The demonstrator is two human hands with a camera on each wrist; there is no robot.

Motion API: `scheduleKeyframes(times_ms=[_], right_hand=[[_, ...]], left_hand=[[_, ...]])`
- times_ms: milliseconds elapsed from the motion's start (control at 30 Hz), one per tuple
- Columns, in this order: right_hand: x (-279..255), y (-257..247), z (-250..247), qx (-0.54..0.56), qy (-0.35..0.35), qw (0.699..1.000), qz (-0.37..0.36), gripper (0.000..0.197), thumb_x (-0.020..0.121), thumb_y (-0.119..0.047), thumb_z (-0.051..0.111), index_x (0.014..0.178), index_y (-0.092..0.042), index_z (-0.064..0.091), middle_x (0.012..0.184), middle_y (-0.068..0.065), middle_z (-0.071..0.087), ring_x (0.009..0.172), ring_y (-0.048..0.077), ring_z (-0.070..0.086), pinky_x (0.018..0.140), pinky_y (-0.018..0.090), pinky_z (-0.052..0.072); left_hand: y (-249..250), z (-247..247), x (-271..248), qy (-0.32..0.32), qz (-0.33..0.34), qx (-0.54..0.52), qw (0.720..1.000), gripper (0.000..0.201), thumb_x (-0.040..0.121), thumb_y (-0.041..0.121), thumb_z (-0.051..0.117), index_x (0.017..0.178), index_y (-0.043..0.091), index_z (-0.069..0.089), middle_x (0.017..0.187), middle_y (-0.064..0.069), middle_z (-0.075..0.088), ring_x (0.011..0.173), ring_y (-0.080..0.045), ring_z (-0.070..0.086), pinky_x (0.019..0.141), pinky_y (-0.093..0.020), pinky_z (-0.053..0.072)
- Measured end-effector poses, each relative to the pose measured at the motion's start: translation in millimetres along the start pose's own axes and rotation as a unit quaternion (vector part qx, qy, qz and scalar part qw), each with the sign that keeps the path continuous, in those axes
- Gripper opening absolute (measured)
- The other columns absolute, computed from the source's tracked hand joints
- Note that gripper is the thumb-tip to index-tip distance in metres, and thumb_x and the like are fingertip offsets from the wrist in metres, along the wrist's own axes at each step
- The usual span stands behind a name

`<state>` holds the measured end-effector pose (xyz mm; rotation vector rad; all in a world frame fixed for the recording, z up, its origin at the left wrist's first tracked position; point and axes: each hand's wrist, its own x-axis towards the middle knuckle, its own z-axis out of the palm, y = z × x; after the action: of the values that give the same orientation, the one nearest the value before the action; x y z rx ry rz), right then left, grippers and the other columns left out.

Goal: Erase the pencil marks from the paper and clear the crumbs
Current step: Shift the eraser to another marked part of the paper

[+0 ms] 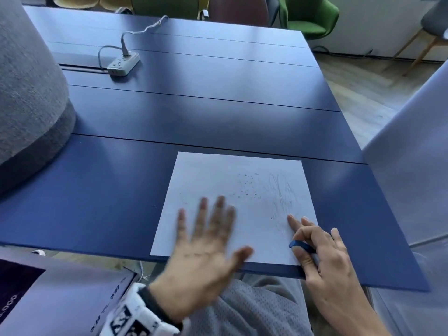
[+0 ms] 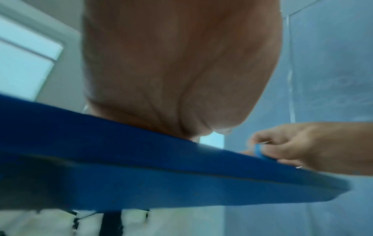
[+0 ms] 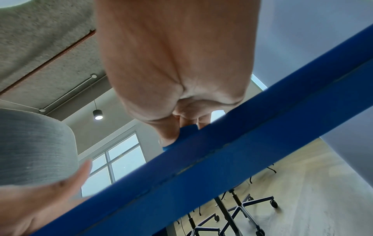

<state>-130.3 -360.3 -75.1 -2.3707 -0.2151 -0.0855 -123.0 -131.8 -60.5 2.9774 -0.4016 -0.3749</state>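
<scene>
A white paper (image 1: 232, 209) lies flat on the blue table (image 1: 121, 190), near its front edge. On the right part of the paper there are faint pencil marks (image 1: 278, 197), and dark eraser crumbs (image 1: 247, 187) are scattered just left of them. The left hand (image 1: 206, 243) is spread flat with straight fingers over the lower left part of the paper; it is blurred and holds nothing. The right hand (image 1: 322, 253) rests at the lower right corner of the paper, two fingers stretched onto the sheet, while its thumb and curled fingers pinch a small blue eraser (image 1: 301, 247). Far on the table lies a white power strip (image 1: 123, 64) with its cable.
</scene>
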Motion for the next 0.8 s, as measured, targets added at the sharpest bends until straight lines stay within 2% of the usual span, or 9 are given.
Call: scheduleKeyframes(times_ms=[33, 100, 167, 233, 300, 400, 567, 700, 800], right_hand=[[-2, 1, 0, -0.001, 0.0, 1.0, 0.002, 0.034, 0.092, -0.015, 0.054, 0.085, -0.045, 0.039, 0.129, -0.036, 0.05, 0.132, -0.016, 0.031, 0.12, 0.033, 0.005], [-4, 1, 1, -0.006, -0.001, 1.0, 0.002, 0.036, 0.091, -0.012, 0.057, 0.087, -0.043, 0.04, 0.129, -0.039, 0.049, 0.132, -0.015, 0.03, 0.12, 0.033, 0.005], [-4, 2, 1, -0.008, 0.001, 1.0, 0.001, 0.038, 0.091, -0.011, 0.058, 0.087, -0.044, 0.04, 0.129, -0.044, 0.045, 0.132, -0.015, 0.03, 0.12, 0.032, 0.004], [-4, 1, 1, -0.011, -0.002, 1.0, 0.001, 0.042, 0.088, -0.009, 0.06, 0.087, -0.044, 0.039, 0.131, -0.048, 0.038, 0.133, -0.016, 0.029, 0.12, 0.032, 0.004], [-3, 0, 1, -0.016, -0.005, 1.0, 0.001, 0.043, 0.088, -0.008, 0.061, 0.088, -0.045, 0.038, 0.129, -0.046, 0.042, 0.133, -0.016, 0.028, 0.12, 0.032, 0.003], [-4, 0, 1, -0.025, -0.009, 1.0, 0.001, 0.045, 0.089, -0.009, 0.061, 0.088, -0.046, 0.037, 0.13, -0.04, 0.045, 0.133, -0.016, 0.027, 0.12, 0.034, 0.004], [-3, 0, 3, -0.032, 0.002, 0.999, 0.003, 0.039, 0.089, -0.014, 0.058, 0.09, -0.047, 0.038, 0.13, -0.039, 0.045, 0.131, -0.02, 0.026, 0.12, 0.036, 0.006], [-2, 2, 6, -0.037, 0.03, 0.999, 0.005, 0.03, 0.078, -0.023, 0.055, 0.094, -0.044, 0.04, 0.119, -0.049, 0.044, 0.128, -0.023, 0.027, 0.117, 0.035, 0.01], [-1, 2, 7, -0.039, 0.038, 0.999, 0.004, 0.033, 0.076, -0.022, 0.056, 0.093, -0.044, 0.039, 0.116, -0.046, 0.046, 0.127, -0.024, 0.028, 0.116, 0.038, 0.013]], left_hand=[[-14, -5, -2, -0.007, -0.052, 0.009, 0.999, 0.096, 0.082, 0.075, -0.02, 0.153, 0.011, -0.012, 0.16, -0.007, -0.022, 0.146, -0.027, -0.02, 0.113, -0.053, -0.004], [-46, -11, -6, -0.063, -0.168, 0.0, 0.984, 0.112, 0.05, 0.078, -0.044, 0.138, 0.01, -0.038, 0.145, -0.009, -0.047, 0.135, -0.029, -0.043, 0.112, -0.056, -0.019], [-64, -33, -11, -0.108, -0.236, -0.034, 0.965, 0.119, 0.042, 0.079, -0.041, 0.138, 0.009, -0.039, 0.141, -0.01, -0.051, 0.13, -0.026, -0.047, 0.113, -0.053, -0.02], [-74, -49, -8, -0.111, -0.235, -0.021, 0.966, 0.121, 0.048, 0.08, -0.032, 0.145, 0.007, -0.031, 0.145, -0.01, -0.046, 0.134, -0.025, -0.043, 0.116, -0.049, -0.017], [-71, -70, 6, -0.091, -0.195, -0.001, 0.977, 0.12, 0.052, 0.081, -0.027, 0.147, 0.008, -0.027, 0.15, -0.01, -0.04, 0.137, -0.024, -0.039, 0.117, -0.046, -0.016], [-48, -90, 45, -0.079, -0.084, 0.027, 0.993, 0.112, 0.068, 0.085, -0.014, 0.149, 0.008, -0.024, 0.154, -0.009, -0.035, 0.14, -0.022, -0.034, 0.118, -0.044, -0.013], [17, -79, 102, -0.107, 0.055, 0.014, 0.993, 0.093, 0.089, 0.072, 0.014, 0.152, 0.011, -0.017, 0.157, -0.006, -0.029, 0.144, -0.021, -0.027, 0.119, -0.045, -0.009], [54, -53, 116, -0.141, 0.127, 0.027, 0.982, 0.086, 0.094, 0.068, 0.017, 0.153, 0.015, -0.015, 0.157, -0.004, -0.029, 0.145, -0.02, -0.026, 0.118, -0.046, -0.011], [51, -44, 114, -0.169, 0.141, 0.068, 0.973, 0.083, 0.093, 0.069, 0.014, 0.152, 0.02, -0.02, 0.155, 0.0, -0.033, 0.143, -0.018, -0.03, 0.115, -0.053, -0.014]])
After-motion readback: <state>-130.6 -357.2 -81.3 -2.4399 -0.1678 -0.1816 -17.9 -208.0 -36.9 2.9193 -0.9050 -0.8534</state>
